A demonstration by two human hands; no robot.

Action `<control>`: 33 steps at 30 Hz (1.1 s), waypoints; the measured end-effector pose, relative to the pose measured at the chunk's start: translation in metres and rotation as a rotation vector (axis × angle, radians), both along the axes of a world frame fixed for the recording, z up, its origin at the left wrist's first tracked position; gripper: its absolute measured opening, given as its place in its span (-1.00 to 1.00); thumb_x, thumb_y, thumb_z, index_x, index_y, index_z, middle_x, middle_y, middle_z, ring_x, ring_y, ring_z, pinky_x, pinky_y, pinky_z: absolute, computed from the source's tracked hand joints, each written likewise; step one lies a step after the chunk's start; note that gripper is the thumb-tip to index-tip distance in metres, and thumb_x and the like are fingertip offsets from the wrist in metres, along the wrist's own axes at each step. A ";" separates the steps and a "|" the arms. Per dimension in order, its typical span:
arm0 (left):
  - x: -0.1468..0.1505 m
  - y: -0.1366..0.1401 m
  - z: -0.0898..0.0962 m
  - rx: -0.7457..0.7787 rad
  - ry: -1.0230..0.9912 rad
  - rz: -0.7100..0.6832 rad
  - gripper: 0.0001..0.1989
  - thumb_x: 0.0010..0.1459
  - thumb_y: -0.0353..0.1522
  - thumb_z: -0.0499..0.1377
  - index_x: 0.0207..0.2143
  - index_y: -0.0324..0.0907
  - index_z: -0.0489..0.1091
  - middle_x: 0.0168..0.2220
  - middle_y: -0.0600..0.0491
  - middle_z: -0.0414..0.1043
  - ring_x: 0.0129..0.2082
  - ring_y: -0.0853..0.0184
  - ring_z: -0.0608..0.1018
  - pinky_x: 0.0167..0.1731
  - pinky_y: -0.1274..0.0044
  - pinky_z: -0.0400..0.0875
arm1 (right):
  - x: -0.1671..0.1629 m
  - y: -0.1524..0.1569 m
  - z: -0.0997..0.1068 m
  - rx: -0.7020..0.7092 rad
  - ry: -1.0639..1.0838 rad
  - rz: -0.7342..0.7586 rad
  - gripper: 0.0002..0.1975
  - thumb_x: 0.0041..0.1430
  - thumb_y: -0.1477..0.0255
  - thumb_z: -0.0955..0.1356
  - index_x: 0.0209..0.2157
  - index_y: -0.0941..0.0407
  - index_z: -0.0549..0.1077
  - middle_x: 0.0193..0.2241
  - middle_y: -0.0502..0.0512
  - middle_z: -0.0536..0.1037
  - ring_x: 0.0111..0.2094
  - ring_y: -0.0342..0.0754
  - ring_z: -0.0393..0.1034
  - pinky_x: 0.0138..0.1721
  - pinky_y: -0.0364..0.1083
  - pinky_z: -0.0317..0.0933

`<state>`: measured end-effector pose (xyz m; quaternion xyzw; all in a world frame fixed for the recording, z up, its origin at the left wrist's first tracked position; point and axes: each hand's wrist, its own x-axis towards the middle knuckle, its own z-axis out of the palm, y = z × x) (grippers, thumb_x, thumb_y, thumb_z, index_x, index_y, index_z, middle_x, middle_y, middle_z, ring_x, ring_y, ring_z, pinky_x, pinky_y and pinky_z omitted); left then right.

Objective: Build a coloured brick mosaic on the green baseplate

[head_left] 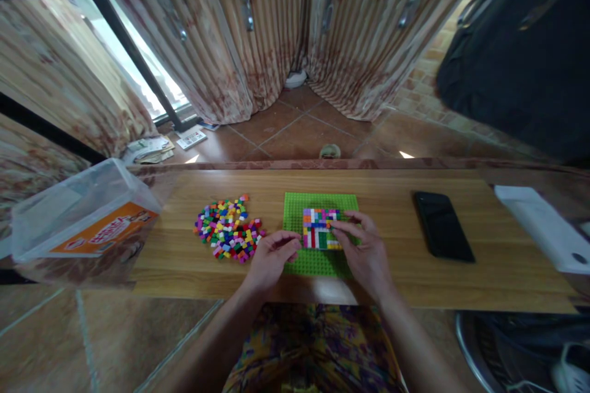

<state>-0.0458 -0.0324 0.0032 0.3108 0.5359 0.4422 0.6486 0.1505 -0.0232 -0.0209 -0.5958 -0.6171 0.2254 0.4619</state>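
Observation:
A green studded baseplate (297, 202) lies on the wooden table, with a multicoloured block of small building bricks (318, 236) built up on its middle. My left hand (273, 258) is at the block's left edge, thumb and forefinger closed together; whatever is between them is too small to make out. Over the block's right side, my right hand (369, 252) has its fingertips on the bricks, with thumb and forefinger closed at a small brick on the top. The palm and fingers cover the right part of the block. Left of the baseplate is a pile of loose bricks (225, 228).
A clear plastic box (87, 196) with an orange label stands at the table's left end. To the right lie a black phone (442, 225) and a long white box (544, 227). The table's far edge (258, 166) faces curtains and a tiled floor.

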 end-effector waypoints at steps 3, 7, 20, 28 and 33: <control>-0.001 0.001 -0.003 -0.009 -0.011 0.007 -0.69 -0.19 -0.24 0.40 -0.40 -0.26 0.52 -0.56 0.10 0.44 -0.57 0.49 0.38 -0.51 0.61 0.22 | -0.002 0.004 -0.001 -0.047 0.103 -0.006 -0.86 0.12 0.31 0.40 -0.32 -0.02 0.62 -0.05 0.13 0.42 -0.06 0.04 0.34 0.02 0.11 0.23; 0.000 0.002 -0.005 -0.005 -0.007 0.007 -0.70 -0.18 -0.24 0.39 -0.40 -0.26 0.52 -0.58 0.11 0.42 -0.59 0.50 0.37 -0.53 0.62 0.21 | -0.004 0.011 -0.002 -0.137 0.302 0.014 -0.86 0.03 0.29 0.45 -0.35 0.00 0.63 -0.09 0.13 0.46 -0.02 0.05 0.36 0.02 0.10 0.24; 0.004 0.001 -0.009 0.013 0.010 0.020 -0.76 -0.13 -0.28 0.34 -0.43 -0.27 0.50 -0.61 0.13 0.39 -0.62 0.50 0.36 -0.58 0.62 0.21 | 0.002 0.009 -0.005 -0.188 0.472 0.052 -0.78 0.08 0.27 0.42 -0.22 0.02 0.58 -0.11 0.11 0.54 -0.04 0.01 0.40 0.07 0.15 0.22; 0.006 0.002 -0.011 0.005 0.018 0.007 -0.80 -0.13 -0.31 0.33 -0.45 -0.26 0.49 -0.61 0.14 0.39 -0.63 0.50 0.34 -0.59 0.62 0.19 | -0.005 0.013 -0.010 -0.246 0.526 -0.020 -0.75 -0.01 0.32 0.45 -0.25 0.09 0.55 -0.19 0.11 0.55 -0.19 -0.03 0.43 -0.12 0.04 0.32; 0.007 0.001 -0.014 0.025 0.012 -0.005 -0.81 -0.12 -0.32 0.32 -0.45 -0.26 0.49 -0.62 0.14 0.39 -0.62 0.50 0.33 -0.58 0.63 0.18 | -0.007 0.015 -0.007 -0.251 0.494 -0.033 -0.77 -0.04 0.32 0.45 -0.31 0.12 0.55 -0.19 0.14 0.54 -0.17 -0.02 0.43 -0.11 0.05 0.31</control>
